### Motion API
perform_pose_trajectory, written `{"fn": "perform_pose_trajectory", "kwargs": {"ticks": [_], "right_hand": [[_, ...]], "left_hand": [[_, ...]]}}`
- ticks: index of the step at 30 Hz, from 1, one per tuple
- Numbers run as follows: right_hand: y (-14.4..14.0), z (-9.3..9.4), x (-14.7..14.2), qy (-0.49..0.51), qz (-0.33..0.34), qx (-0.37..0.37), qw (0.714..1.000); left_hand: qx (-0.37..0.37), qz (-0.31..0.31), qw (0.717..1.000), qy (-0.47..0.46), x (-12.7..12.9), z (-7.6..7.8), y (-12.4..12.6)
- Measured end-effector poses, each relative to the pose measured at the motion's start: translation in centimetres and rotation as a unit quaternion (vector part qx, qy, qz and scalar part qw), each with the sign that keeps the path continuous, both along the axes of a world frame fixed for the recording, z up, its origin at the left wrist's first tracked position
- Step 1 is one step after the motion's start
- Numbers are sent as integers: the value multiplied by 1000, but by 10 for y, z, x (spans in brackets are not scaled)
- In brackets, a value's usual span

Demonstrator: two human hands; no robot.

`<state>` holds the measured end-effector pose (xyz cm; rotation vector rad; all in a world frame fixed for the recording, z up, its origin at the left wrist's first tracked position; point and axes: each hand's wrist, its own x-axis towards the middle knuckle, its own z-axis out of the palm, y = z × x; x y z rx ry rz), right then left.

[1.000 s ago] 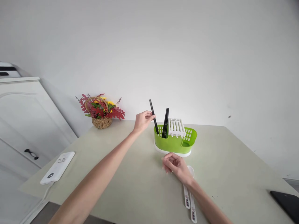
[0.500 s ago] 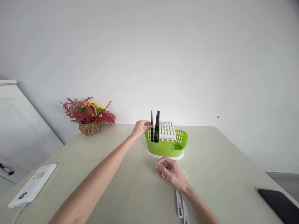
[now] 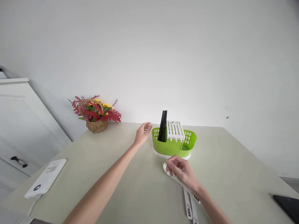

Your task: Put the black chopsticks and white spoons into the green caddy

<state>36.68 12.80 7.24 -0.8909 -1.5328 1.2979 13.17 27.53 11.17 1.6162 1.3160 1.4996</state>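
My left hand (image 3: 143, 132) is off the left end of the green cutlery basket (image 3: 167, 148), its fingers loosely bent and apart, with nothing in them. Several black chopsticks (image 3: 163, 126) stand bunched and slightly tilted in the basket's left part. In front of the basket, my right hand (image 3: 181, 171) has its fingers closed over a white spoon (image 3: 165, 167). The bowl of this spoon pokes out left of the fingertips, and the handle runs back under the palm. Beneath it lie more white spoons (image 3: 187, 205), their bowls hidden by my hand.
A white slotted rack (image 3: 175, 130) with small hooks spans the basket's middle. At the back left stands a wicker basket of artificial flowers (image 3: 97, 126). A white power bank (image 3: 46, 177) with a cable lies at left, and a black phone (image 3: 288, 207) at the right edge.
My left hand has let go of a chopstick, now leaning with the others, and drawn back left. Under my right hand, the spoon's bowl and handle end now show. The view has turned slightly left.
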Motion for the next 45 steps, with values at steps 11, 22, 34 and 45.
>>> {"fn": "perform_pose_trajectory", "kwargs": {"ticks": [11, 22, 34, 45], "right_hand": [[-3, 0, 59, -256, -85, 41, 962], [-10, 7, 2, -586, -32, 114, 802], [-14, 37, -19, -608, -10, 169, 776], [-10, 176, -19, -304, -174, 194, 916]], "left_hand": [[-113, 16, 992, -57, -77, -65, -84], [-72, -24, 997, -8, -71, -71, -123], [-67, -44, 997, -10, -74, -79, -129], [-70, -65, 994, 58, -73, -84, -129]]}}
